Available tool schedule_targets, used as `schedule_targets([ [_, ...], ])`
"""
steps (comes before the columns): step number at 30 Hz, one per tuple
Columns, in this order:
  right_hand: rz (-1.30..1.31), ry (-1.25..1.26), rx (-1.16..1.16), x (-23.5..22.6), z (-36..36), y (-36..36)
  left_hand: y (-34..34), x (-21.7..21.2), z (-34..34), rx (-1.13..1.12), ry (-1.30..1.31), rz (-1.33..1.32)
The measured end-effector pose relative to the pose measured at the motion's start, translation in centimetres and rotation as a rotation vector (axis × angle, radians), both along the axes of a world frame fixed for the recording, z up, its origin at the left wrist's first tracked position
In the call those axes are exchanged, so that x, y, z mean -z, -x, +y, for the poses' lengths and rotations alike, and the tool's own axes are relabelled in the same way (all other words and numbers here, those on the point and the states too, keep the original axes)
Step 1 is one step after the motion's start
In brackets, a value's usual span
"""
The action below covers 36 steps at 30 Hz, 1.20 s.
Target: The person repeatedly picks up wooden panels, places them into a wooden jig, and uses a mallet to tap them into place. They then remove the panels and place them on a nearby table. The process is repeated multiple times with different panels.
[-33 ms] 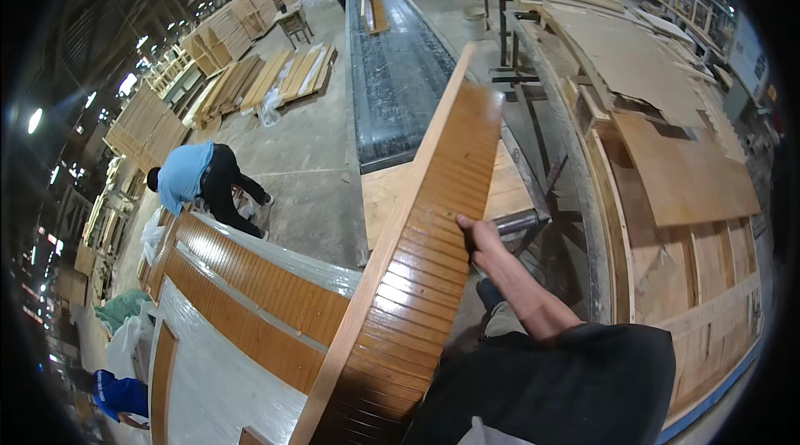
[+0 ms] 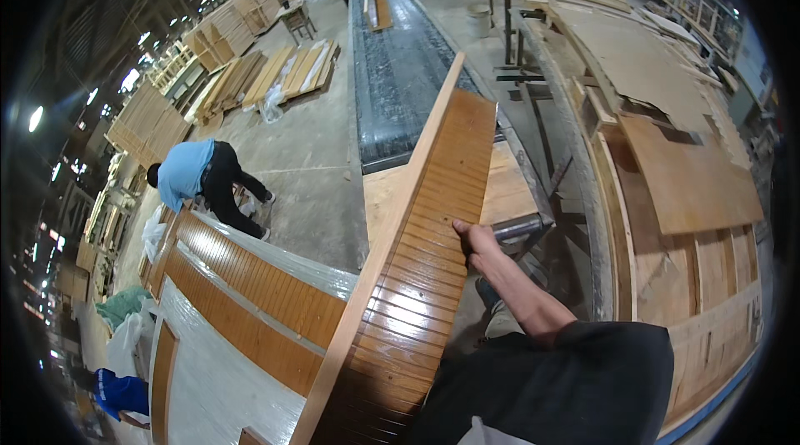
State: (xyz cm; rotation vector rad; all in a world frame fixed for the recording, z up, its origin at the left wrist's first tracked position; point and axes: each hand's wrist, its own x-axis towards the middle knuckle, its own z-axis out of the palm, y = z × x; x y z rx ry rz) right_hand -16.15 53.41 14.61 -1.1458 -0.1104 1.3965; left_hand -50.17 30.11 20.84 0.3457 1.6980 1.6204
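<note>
My right hand [image 2: 475,240] is closed on the near right edge of a long glossy brown wooden panel [image 2: 433,232]. Its thumb lies over the grooved face and the other fingers are hidden behind the edge. The panel is tilted, with a pale bare wood edge running along its left side. Its far end reaches over a plywood sheet [image 2: 385,199] at the near end of a conveyor belt [image 2: 390,103]. My left hand does not show.
Left of me lie film-wrapped brown grooved panels [image 2: 279,287]. A person in light blue [image 2: 187,168] bends beside them; another in dark blue [image 2: 121,395] is lower left. A wooden frame bench with brown sheets [image 2: 692,178] stands right. Stacked boards [image 2: 292,74] rest on the floor.
The panel's far end appears slightly further left and lower, and my right hand has shifted a little left with it. The grip looks the same.
</note>
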Motion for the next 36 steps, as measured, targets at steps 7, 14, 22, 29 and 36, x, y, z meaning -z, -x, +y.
schedule_targets([
  [7,-0.03,0.022,-0.27,6.6,20.9,-6.3,-12.3,0.3,11.2,-0.218,0.059,-0.029],
  [14,-0.948,-0.193,-0.261,6.9,33.3,-21.6,-24.4,5.1,23.6,0.036,0.041,-0.288],
  [22,-0.845,-0.103,-0.398,8.5,17.4,-30.3,-37.7,19.7,54.1,0.436,-0.055,-0.804],
  [29,-0.69,0.029,-0.724,9.0,10.8,-23.5,-37.3,-2.1,48.7,0.971,-0.868,-0.264],
  [36,-0.551,-0.561,-2.152,6.1,7.0,-4.2,-23.5,2.7,19.1,0.767,-0.272,0.676],
])
